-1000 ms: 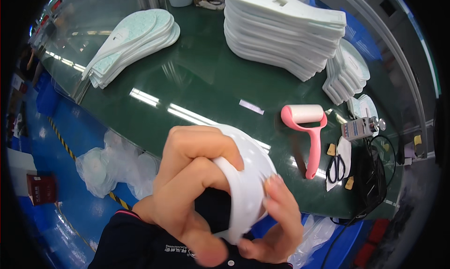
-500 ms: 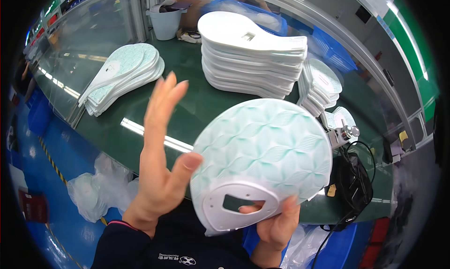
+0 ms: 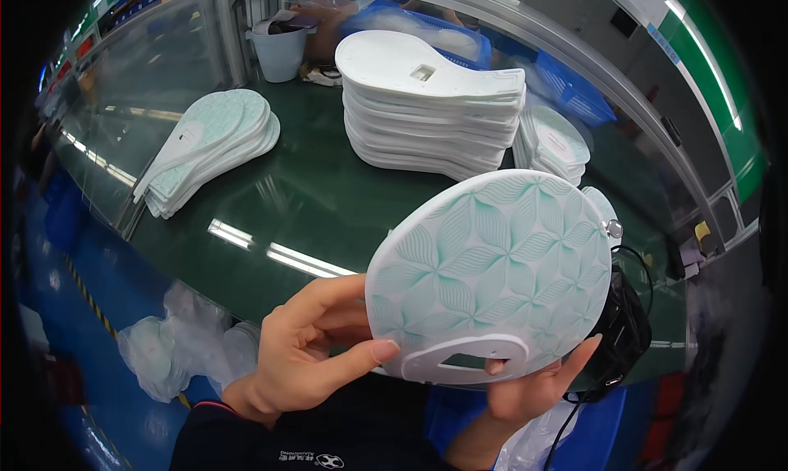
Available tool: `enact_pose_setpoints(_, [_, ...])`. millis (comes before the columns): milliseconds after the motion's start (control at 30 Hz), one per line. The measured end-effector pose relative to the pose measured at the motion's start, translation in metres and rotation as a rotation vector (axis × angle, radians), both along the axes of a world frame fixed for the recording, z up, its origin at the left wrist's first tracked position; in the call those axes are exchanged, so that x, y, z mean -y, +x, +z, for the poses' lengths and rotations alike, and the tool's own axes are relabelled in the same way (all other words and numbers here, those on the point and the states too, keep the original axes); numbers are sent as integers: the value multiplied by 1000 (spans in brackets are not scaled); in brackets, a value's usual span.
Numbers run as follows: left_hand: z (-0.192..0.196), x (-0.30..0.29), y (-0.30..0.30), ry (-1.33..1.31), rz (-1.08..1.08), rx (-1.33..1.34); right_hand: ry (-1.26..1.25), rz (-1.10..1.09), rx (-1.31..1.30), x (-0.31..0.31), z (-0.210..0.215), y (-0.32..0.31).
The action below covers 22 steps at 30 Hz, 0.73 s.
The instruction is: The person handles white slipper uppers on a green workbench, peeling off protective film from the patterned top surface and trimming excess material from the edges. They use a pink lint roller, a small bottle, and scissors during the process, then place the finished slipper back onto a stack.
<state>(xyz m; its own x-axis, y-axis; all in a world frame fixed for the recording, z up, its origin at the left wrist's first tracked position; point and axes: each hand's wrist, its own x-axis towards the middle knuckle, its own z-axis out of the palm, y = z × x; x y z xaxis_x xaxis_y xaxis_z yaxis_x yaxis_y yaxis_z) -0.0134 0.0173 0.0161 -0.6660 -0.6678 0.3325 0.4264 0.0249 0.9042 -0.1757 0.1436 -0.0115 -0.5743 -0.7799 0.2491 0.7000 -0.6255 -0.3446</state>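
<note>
A round white pad (image 3: 492, 274) with a mint-green leaf pattern and a slotted white tab at its lower edge is held up in front of me. My left hand (image 3: 308, 352) pinches its lower left rim with thumb and fingers. My right hand (image 3: 533, 389) supports it from underneath, one fingertip showing through the slot. Both hands grip the pad above the near edge of the dark green table (image 3: 287, 200).
A tall stack of white pads (image 3: 427, 110) stands at the back middle. A fanned pile of patterned pads (image 3: 209, 147) lies at the left, a smaller stack (image 3: 554, 142) at the right. A white bucket (image 3: 279, 48), a blue crate (image 3: 460, 36), a black device with cables (image 3: 624, 331) and plastic bags (image 3: 172, 348) lie around.
The pad was bent and squeezed between both hands, then opened out flat with the left hand spread apart. Now the left hand has closed back on its rim.
</note>
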Motion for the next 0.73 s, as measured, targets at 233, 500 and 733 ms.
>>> enact_pose_setpoints(233, [-10, -3, 7, -16, -3, -132, 356, -368, -123, -11, -4, 0])
enact_pose_setpoints(500, [-9, -4, 8, 29, -30, -170, 139, -228, -203, -29, -19, -6])
enact_pose_setpoints(733, [-15, -2, 8, 48, 4, -170, 286, -184, -56, -28, -15, -6])
